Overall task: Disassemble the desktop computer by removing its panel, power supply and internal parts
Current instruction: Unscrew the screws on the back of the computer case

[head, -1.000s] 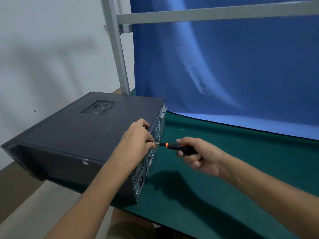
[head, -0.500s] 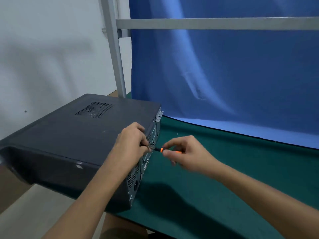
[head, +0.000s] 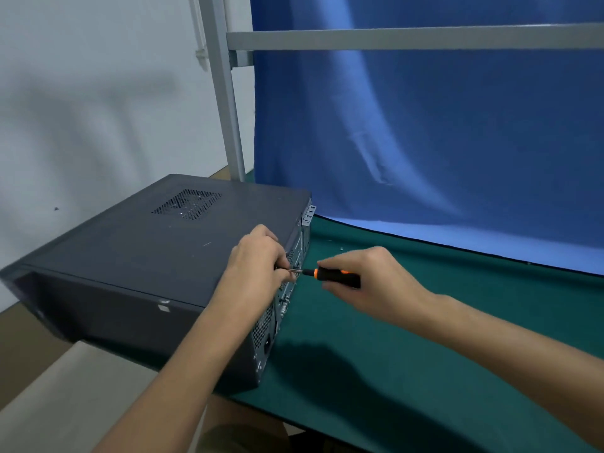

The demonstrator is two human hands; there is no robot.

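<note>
A black desktop computer case (head: 137,256) lies on its side at the left end of the green table (head: 425,371), its rear panel (head: 281,308) facing right and its vented side panel facing up. My right hand (head: 369,282) grips the black and orange handle of a screwdriver (head: 330,274), whose metal shaft points left at the upper edge of the rear panel. My left hand (head: 258,263) rests on the case's top edge and pinches the shaft near its tip. The tip and the screw are hidden behind those fingers.
A blue cloth backdrop (head: 425,142) hangs behind the table from a grey metal frame (head: 228,103). A white wall is at the left. The case overhangs the table's left front edge. A tiny pale speck (head: 342,248) lies on the green mat near the backdrop.
My right hand has shifted its grip along the screwdriver handle, which shows more black than half a second ago. The left hand stays at the shaft. The camera has shifted slightly.
</note>
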